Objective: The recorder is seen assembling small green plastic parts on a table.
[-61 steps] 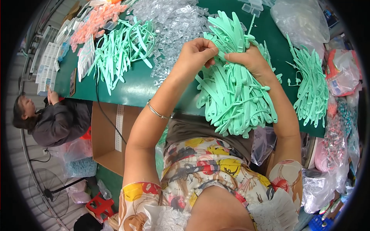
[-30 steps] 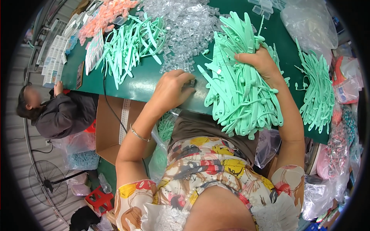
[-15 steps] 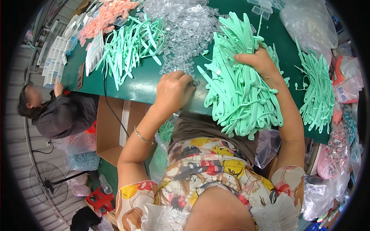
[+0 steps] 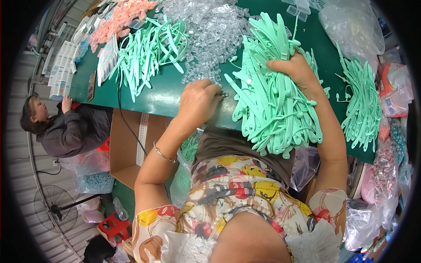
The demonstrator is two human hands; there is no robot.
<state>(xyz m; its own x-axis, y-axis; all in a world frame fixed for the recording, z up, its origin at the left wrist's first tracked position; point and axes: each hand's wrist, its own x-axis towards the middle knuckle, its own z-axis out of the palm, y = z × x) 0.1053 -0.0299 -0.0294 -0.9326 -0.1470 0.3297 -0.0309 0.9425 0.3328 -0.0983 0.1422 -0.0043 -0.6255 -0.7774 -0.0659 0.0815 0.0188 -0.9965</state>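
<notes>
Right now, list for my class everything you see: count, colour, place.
Table: one, green, under the piles
Large strap heap: one, mint, front centre-right
Left strap pile: one, mint, table left
Right strap pile: one, mint, table right
Clear pieces: many, colourless, table's far middle
Orange pieces: many, orange, table's far left
Large bag: one, clear, table's far right
Cardboard box: one, brown, below table's left
Fan: one, dark, lower left
Co-worker: one, dark top, left
Bags and clutter: uncounted, mixed colours, side edges
Left hand: one, bare, table's front, by a small clear piece
Right hand: one, bare, gripping large strap heap
</notes>
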